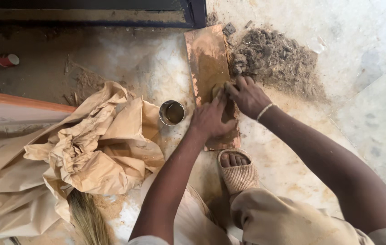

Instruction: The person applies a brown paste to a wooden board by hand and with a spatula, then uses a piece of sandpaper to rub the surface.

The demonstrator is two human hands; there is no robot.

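At ten o'clock on the dusty floor [125, 54] we see a small red-and-white cup [7, 60] lying on its side, and from eight to nine o'clock a crumpled heap of tan wrapping paper [97, 145] spreads beside our knee. Just left of centre stands a round metal tin [171, 112], open at the top, close to our left hand [211, 119]. Our left hand lies flat with fingers spread, pressing on a long copper-brown board [207, 59] that runs from twelve o'clock down to centre, its surface scuffed and dusted pale. Our right hand [246, 95], fingers curled, pinches a small brown lump [218, 90] against that board. At one o'clock sits a grey dirt pile [274, 56]; our sandalled foot [236, 165] touches the board's near end.
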